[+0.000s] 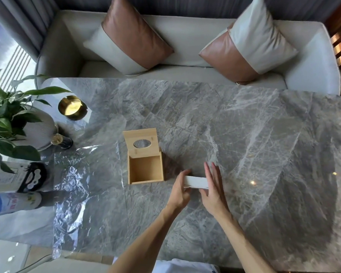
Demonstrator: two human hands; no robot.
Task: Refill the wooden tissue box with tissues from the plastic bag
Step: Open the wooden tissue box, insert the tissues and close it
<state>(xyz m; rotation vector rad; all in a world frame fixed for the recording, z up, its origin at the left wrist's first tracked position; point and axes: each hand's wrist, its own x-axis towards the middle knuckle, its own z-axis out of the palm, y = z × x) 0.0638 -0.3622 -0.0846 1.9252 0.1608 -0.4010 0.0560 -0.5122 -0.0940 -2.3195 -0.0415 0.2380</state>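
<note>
The wooden tissue box (146, 170) stands open on the grey marble table (244, 144), its inside bare and its lid (141, 141) with an oval hole tipped back. Just right of the box, a white stack of tissues (196, 182) rests pressed between both hands. My left hand (180, 189) grips its left end. My right hand (214, 186) lies flat against its right end, fingers straight. A clear plastic bag (73, 186) is spread flat and crumpled on the table to the left.
A potted plant in a pale vase (34, 129), a gold round dish (72, 108) and a small dark jar (62, 141) stand at the table's left. Printed packages (12, 182) lie at the left edge. A sofa with two cushions (185, 48) runs behind the table.
</note>
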